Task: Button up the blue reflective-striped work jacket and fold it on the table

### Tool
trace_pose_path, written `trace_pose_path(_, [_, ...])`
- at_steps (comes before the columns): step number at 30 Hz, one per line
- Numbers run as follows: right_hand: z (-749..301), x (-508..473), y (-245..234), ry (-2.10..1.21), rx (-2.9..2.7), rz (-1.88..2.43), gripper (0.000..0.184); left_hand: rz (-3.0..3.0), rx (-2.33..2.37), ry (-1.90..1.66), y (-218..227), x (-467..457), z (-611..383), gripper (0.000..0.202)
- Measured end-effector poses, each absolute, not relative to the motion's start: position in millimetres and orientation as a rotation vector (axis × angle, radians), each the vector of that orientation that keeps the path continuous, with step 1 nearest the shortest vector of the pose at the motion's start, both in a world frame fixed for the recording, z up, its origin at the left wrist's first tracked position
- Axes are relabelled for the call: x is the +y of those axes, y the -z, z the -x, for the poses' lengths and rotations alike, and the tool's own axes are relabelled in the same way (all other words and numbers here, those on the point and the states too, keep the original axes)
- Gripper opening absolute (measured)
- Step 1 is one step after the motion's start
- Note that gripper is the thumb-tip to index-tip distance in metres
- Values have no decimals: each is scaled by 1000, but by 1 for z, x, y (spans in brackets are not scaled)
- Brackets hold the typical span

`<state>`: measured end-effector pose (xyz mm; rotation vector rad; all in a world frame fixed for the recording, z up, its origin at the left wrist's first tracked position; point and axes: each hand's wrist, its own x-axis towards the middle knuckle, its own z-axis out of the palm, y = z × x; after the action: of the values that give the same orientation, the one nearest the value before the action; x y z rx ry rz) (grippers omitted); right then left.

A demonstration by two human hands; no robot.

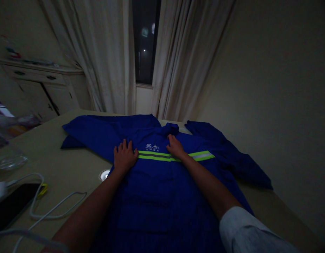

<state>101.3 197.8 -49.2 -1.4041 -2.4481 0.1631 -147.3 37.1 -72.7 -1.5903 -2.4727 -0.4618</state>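
A blue work jacket lies spread out, front up, on the table, with a yellow-green and silver reflective stripe across the chest. White print shows above the stripe. My left hand rests flat with fingers spread on the chest, at the stripe's left end. Just below the collar, my right hand has its fingers bent in at the front closure, seemingly pinching the fabric; the fingertips are partly hidden. Both sleeves stretch outward, the left one folded over itself.
On the table at left lie a dark phone, a white cable, a clear plastic container and a small round shiny item. Curtains and a cabinet stand behind; a wall borders the right.
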Motion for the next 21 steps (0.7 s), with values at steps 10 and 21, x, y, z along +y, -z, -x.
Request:
trace_pose_path(10, [-133,210,75,-223,-2152,1484,23,1605,-2459,446,68,36,146,65])
trace_pose_path(21, [-181,168,53,-265,-2293,1393,33,1586,-2455,431,73,39,148,65])
